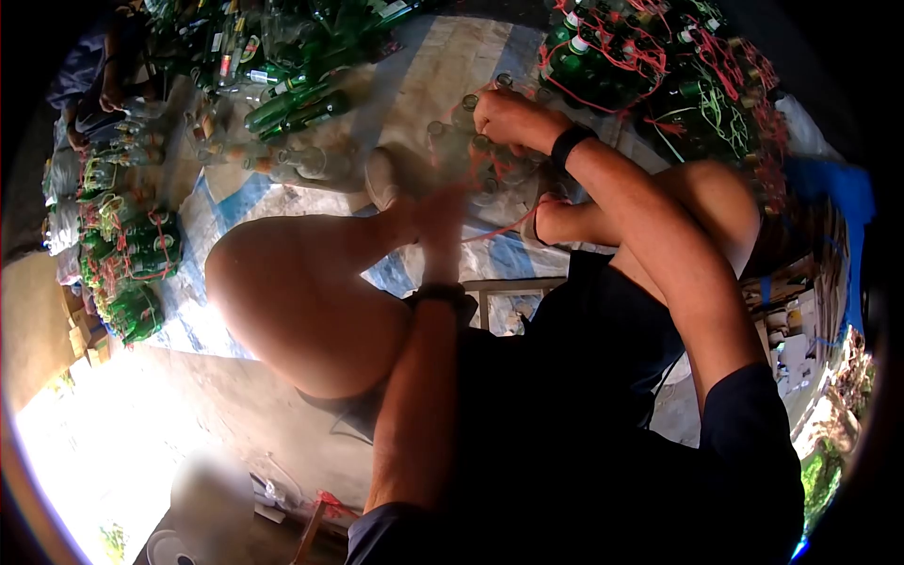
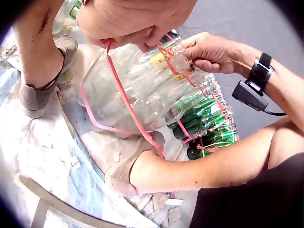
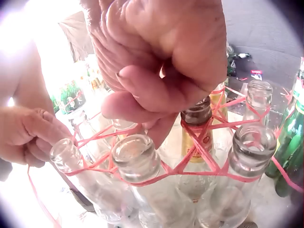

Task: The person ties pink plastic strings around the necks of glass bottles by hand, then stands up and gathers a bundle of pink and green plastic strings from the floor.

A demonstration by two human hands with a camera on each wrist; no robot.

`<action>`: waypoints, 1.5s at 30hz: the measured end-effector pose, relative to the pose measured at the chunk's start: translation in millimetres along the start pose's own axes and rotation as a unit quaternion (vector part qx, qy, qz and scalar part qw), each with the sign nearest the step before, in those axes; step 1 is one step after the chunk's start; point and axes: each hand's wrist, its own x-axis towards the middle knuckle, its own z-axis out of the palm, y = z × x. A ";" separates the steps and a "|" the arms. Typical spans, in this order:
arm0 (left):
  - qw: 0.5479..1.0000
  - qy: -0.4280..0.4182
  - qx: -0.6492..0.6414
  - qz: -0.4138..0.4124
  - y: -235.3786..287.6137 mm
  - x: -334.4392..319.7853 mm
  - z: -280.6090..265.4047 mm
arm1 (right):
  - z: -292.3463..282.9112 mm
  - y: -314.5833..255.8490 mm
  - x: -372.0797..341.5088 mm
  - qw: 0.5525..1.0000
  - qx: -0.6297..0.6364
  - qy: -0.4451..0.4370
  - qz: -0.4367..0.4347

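Note:
Clear glass bottles (image 3: 156,199) stand upright in a bundle between the feet, their necks laced together with red plastic string (image 3: 199,166). One neck among them is brown, above a yellow label. My left hand (image 2: 137,19) grips the string beside the bundle; a loose length trails down from it, and the head view shows this hand (image 1: 443,212) blurred. Over the bottle tops, my right hand (image 3: 161,57) has its fingers curled down among the necks, pinching at the string; its fingertips are partly hidden. A pink band (image 2: 97,124) also circles the bottles lower down.
Bundles of green bottles (image 1: 603,61) tied with red string stand beyond my right hand. More green bottles (image 1: 292,108) lie at the back left, with tied bundles (image 1: 141,245) farther left. Another person (image 1: 89,80) sits there. A blue-and-white sheet (image 1: 226,320) covers the ground.

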 end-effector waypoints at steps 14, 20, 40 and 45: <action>0.928 -0.015 0.354 0.116 68.0 7.0 -14.8 | 25.8 -6.4 -63.2 0.960 -0.170 0.188 -0.119; 0.964 0.000 0.257 0.067 88.0 7.7 -13.9 | 27.0 5.2 -73.0 0.952 -0.205 0.172 -0.147; 0.953 -0.131 0.259 0.091 109.7 26.9 -31.5 | 34.9 15.4 -74.6 0.945 -0.251 0.175 -0.112; 0.988 -0.145 -0.027 -0.043 83.3 23.9 -28.3 | 23.6 15.6 -75.8 0.922 -0.278 0.201 -0.182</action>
